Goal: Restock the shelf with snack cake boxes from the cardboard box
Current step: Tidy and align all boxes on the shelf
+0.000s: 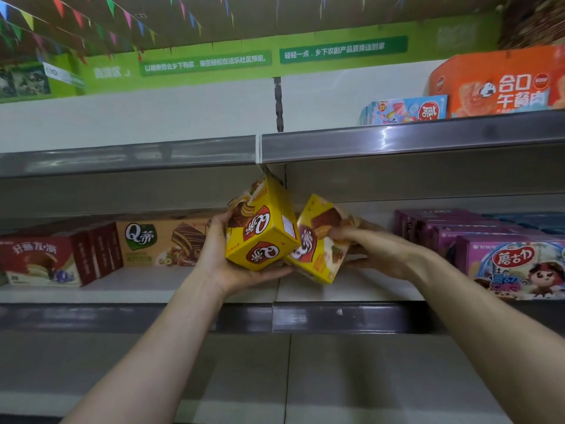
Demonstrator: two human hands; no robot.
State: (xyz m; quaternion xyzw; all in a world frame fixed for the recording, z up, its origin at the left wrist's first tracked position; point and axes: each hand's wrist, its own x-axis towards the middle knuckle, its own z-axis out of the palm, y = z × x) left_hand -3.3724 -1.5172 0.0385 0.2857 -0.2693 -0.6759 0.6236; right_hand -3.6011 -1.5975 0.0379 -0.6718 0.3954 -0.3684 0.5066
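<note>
Two yellow Q蒂 snack cake boxes are held up in front of the middle shelf (pixel 137 293), over the gap between the tan Q蒂 box and the purple boxes. The left hand (pixel 226 264) cups the left yellow box (pixel 263 228) from below and the side, fingers curled round its bottom edge and thumb on its face; the right hand (pixel 367 249) grips the right yellow box (pixel 318 240), fingertips pinching over its upper face. Both boxes are tilted, and their lower corners appear to touch. The main risk, as I judge it, is that the top corner of the left box sits right at the front lip of the shelf above (pixel 397 145); pushing straight in at this tilt could catch it there and twist it out of a grip that bears mostly from beneath. The two boxes could also jam against each other if both go in together, and a slip would drop one onto the shelf's front edge or past it. Levelling each box first looks wise. The cardboard box is not in view. Writing: "Q蒂" in a red badge on both yellow boxes and in green on the tan Q蒂 box (pixel 162 244) at the back of the shelf; the red boxes (pixel 46 261) near the shelf's left end read 好丽友·派; the purple boxes (pixel 513 264) at the right end read 蘑古力; on the upper shelf an orange carton (pixel 501 84) reads 合口午餐肉 beside a pale blue box (pixel 403 110). The green banner (pixel 342 50) carries white Chinese text, only partly legible.
</note>
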